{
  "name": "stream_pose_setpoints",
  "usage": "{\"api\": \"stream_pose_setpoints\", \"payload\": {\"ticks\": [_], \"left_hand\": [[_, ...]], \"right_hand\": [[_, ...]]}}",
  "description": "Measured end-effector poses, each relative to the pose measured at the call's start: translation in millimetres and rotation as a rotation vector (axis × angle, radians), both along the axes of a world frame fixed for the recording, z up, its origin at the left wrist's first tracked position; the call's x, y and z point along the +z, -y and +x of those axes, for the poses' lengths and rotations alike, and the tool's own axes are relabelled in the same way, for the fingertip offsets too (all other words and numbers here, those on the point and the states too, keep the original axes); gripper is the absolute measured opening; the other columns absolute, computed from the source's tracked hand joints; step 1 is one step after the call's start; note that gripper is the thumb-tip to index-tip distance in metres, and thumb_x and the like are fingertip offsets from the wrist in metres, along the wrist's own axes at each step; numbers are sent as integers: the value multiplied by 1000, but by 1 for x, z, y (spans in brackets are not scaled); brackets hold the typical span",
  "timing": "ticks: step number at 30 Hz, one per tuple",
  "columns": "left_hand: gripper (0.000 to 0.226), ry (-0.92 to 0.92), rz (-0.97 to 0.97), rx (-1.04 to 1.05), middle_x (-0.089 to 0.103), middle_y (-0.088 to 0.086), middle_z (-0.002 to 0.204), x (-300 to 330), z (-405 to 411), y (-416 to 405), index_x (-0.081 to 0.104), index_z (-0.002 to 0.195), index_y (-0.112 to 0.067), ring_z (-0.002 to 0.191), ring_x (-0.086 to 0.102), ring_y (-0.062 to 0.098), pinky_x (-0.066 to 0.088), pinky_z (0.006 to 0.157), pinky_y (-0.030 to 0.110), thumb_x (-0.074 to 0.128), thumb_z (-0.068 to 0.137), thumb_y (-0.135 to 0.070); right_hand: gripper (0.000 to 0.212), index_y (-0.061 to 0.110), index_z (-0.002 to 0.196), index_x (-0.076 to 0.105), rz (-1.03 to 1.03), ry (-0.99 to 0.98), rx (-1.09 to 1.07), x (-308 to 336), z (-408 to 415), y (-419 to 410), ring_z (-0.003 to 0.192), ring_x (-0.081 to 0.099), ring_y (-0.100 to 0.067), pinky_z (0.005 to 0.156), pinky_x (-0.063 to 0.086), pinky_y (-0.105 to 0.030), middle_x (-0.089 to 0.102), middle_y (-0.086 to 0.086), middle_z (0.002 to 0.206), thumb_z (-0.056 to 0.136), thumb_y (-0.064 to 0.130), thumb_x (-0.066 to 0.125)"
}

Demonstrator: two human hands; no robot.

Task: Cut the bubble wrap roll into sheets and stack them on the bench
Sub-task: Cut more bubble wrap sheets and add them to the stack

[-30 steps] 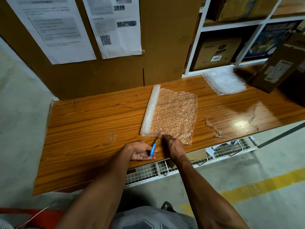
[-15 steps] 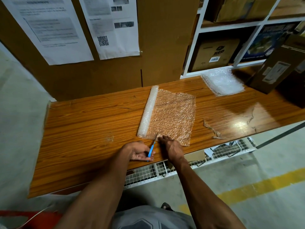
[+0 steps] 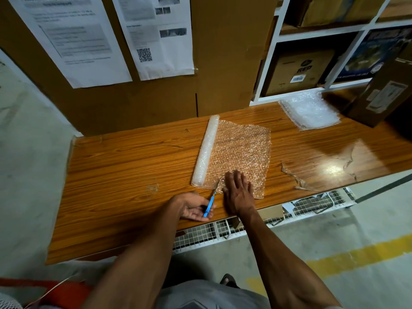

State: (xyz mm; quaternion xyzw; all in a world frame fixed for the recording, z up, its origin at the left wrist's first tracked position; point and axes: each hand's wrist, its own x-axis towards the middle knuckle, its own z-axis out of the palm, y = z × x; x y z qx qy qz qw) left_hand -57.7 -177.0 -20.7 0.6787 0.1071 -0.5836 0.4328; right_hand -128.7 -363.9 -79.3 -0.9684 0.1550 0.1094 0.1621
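A bubble wrap roll [image 3: 206, 150] lies on the wooden bench [image 3: 124, 175], with a stretch of wrap [image 3: 243, 150] unrolled flat to its right. My left hand [image 3: 194, 206] holds a blue-handled cutter [image 3: 209, 205] whose blade tip touches the near edge of the wrap beside the roll. My right hand [image 3: 238, 190] lies flat with straight fingers, pressing the near part of the unrolled wrap against the bench. A stack of cut sheets [image 3: 310, 110] rests at the back right of the bench.
Thin offcut strips [image 3: 296, 177] lie on the bench right of the wrap. A brown carton [image 3: 379, 94] stands at the far right, shelves with boxes [image 3: 296, 72] behind. A cardboard wall with paper notices [image 3: 156, 36] backs the bench. A wire rack [image 3: 312, 206] sits below the front edge.
My right hand slid forward from the wrap's near edge onto the sheet and flattened. The left hand with the cutter stayed near the roll's near end.
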Motion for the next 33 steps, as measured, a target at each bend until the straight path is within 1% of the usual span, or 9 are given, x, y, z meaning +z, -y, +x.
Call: {"api": "stream_pose_setpoints", "payload": {"ticks": [5, 10, 12, 15, 17, 21, 27, 31, 33], "left_hand": [[15, -2, 16, 2, 74, 15, 116, -1, 2, 6, 74, 102, -6, 101, 73, 21, 64, 80, 36, 71, 97, -20], [34, 7, 16, 10, 72, 19, 123, 0, 6, 9, 68, 121, 1, 110, 72, 24, 65, 79, 34, 74, 95, -20], [30, 9, 12, 8, 73, 19, 118, 1, 6, 8, 69, 119, 1, 101, 74, 23, 65, 76, 33, 73, 96, -18], [11, 53, -3, 7, 76, 15, 96, -2, 5, 9, 67, 106, -1, 86, 75, 19, 65, 71, 30, 68, 98, -8], [10, 77, -17, 21, 78, 12, 87, -5, 5, 10, 66, 105, 1, 82, 76, 18, 64, 69, 28, 68, 96, -3], [13, 61, -42, 54, 77, 17, 102, -9, 7, 11, 70, 106, 4, 88, 76, 20, 64, 78, 31, 68, 96, -4], [10, -31, -82, 78, 70, 17, 109, -10, 6, 17, 73, 97, -4, 92, 72, 20, 62, 85, 35, 67, 99, -12], [19, -31, -84, 116, 69, 20, 119, -10, 11, 23, 72, 113, -2, 98, 72, 25, 64, 82, 37, 70, 96, -11], [20, -28, -93, 131, 70, 22, 122, -10, 14, 26, 72, 113, -1, 103, 72, 29, 63, 85, 39, 72, 94, -10]], "right_hand": [[65, 33, 160, -26, -12, -131, -15, -7, 5, 2, 153, -29, -36, 125, -7, -63, -37, -5, 164, 108, 55, 7], [66, 32, 159, -27, 2, -173, -32, -6, 8, 1, 152, -33, -37, 124, -11, -64, -41, -6, 162, 107, 56, 6], [66, 32, 159, -28, 4, -187, -33, -5, 8, 1, 151, -33, -37, 123, -12, -64, -41, -6, 162, 107, 57, 6], [67, 33, 158, -29, 20, -202, -38, -5, 8, 2, 150, -35, -37, 123, -12, -64, -41, -5, 162, 107, 58, 6], [67, 33, 158, -30, 24, -215, -32, -4, 9, 3, 149, -36, -37, 123, -12, -64, -43, -5, 161, 107, 58, 6], [68, 33, 158, -30, 30, -227, -30, -3, 10, 4, 149, -37, -37, 123, -12, -65, -43, -5, 161, 107, 59, 6], [68, 33, 158, -30, 39, -237, -34, -4, 10, 4, 148, -38, -38, 123, -12, -65, -45, -5, 160, 107, 57, 8], [67, 33, 157, -31, 48, -252, -25, -2, 11, 3, 147, -38, -38, 122, -14, -65, -46, -5, 158, 107, 58, 6], [68, 33, 158, -31, 47, -257, -22, -2, 11, 5, 147, -39, -39, 121, -16, -65, -45, -7, 159, 107, 59, 7]]}}
